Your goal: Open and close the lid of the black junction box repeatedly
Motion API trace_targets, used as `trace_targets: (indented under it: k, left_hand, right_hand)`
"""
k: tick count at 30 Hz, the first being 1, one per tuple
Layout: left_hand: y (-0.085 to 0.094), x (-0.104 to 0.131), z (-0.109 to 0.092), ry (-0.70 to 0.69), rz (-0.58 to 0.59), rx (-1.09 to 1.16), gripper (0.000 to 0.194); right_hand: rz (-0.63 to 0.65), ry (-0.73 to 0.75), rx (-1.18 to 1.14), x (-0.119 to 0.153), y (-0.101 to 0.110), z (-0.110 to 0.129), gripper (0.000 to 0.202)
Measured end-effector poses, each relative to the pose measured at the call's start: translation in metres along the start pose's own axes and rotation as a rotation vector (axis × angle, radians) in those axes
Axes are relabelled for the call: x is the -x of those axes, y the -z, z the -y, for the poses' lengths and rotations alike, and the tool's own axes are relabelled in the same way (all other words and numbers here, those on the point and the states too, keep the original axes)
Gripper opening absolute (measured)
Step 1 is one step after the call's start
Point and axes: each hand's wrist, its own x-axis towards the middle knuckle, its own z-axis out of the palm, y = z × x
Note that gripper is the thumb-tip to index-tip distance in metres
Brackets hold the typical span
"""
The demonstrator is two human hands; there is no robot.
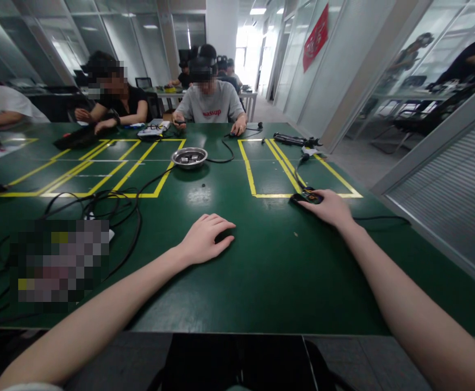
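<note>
My left hand (208, 239) rests on the green tabletop (254, 282), its thumb apart from the curved fingers and nothing between them. Farther right, my right hand (331, 207) grips a small black device (308, 196) by its near side. Bits of colour show on the device's top; its exact kind is unclear. It lies at the lower edge of a yellow tape outline (272, 196). A black cable with a plug-like end (304, 158) lies just beyond the device. Part of the device is hidden under my fingers.
A metal bowl (189, 157) with small metal parts stands mid-table. Tangled black cables (137, 217) lie at left around a blurred-out item (64, 260). A black folded tripod-like object (297, 140) lies at the far right. Across the table, a person in a grey shirt (208, 103) handles small objects.
</note>
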Motion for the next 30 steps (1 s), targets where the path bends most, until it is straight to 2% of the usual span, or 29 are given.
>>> trace_targets:
  k: [2, 6, 9, 11, 15, 19, 25, 30]
  left_hand:
    - [-0.001, 0.0, 0.0, -0.003, -0.008, 0.001, 0.025]
    - [0.0, 0.0, 0.0, -0.03, -0.069, 0.006, 0.04]
    - [0.003, 0.0, -0.001, -0.102, -0.098, 0.031, 0.047]
    - [0.005, 0.001, -0.002, -0.172, -0.064, 0.067, 0.039]
    - [0.009, 0.002, -0.005, -0.223, 0.015, 0.147, 0.031]
    - [0.009, 0.003, -0.005, -0.19, 0.01, 0.145, 0.031]
    - [0.004, 0.003, 0.002, -0.221, -0.046, 0.073, 0.015]
    - [0.0, 0.001, 0.006, -0.185, -0.029, -0.005, 0.02]
  right_hand:
    - [0.084, 0.117, -0.057, 0.012, -0.006, 0.031, 0.05]
    - [0.25, 0.549, -0.305, 0.047, -0.012, 0.089, 0.047]
    - [0.417, 0.828, -0.464, 0.075, -0.009, 0.118, 0.047]
    - [0.493, 0.923, -0.495, 0.088, -0.006, 0.128, 0.048]
    - [0.518, 0.954, -0.469, 0.095, -0.003, 0.131, 0.051]
    - [0.488, 0.96, -0.502, 0.09, -0.002, 0.128, 0.05]
    - [0.388, 0.92, -0.582, 0.087, 0.002, 0.127, 0.028]
    - [0.391, 0.914, -0.647, 0.084, -0.002, 0.124, 0.019]
